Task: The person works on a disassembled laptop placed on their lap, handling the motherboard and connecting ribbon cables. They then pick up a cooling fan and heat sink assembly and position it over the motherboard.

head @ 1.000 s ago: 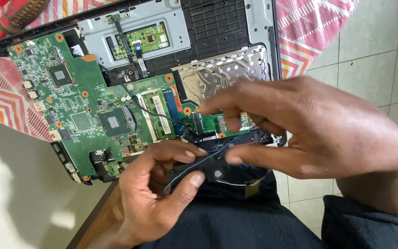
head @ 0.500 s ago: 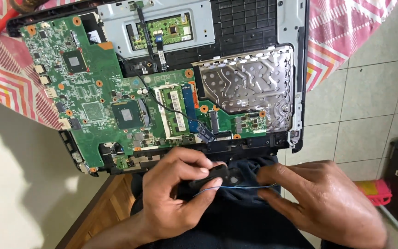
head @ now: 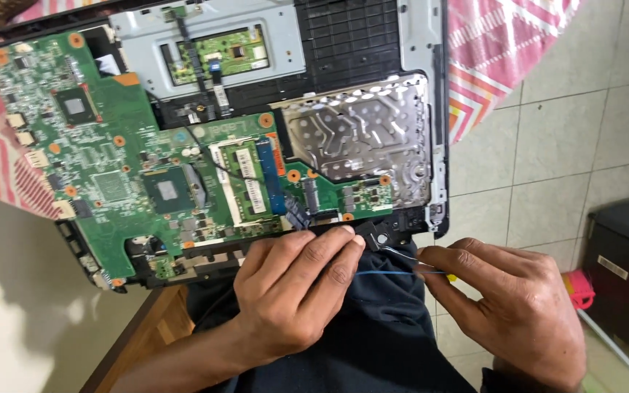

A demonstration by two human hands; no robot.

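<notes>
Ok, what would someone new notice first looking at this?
The green motherboard lying bare in the opened laptop, top left. Right of it, a crinkled silver shield. Below, the left hand and right hand stretch a thin blue wire between them.

Table with cloth and opened laptop base

A wooden table (head: 143, 331) is seen from above, with only 1 bare corner of brown wood shown at the lower left. Its top is covered by a pink cloth (head: 500, 51) patterned in white and orange zigzags, which is draped over the right edge above the pale tiled floor (head: 569, 138). On the cloth, 1 opened black laptop base (head: 424, 109) is laid flat, its near edge projecting past the table edge. Inside the base, a green circuit board (head: 118, 167), a silver metal plate (head: 362, 135) and a smaller green board (head: 216, 54) are exposed. On the floor, a dark box (head: 624, 269) is stood at the right.
</notes>
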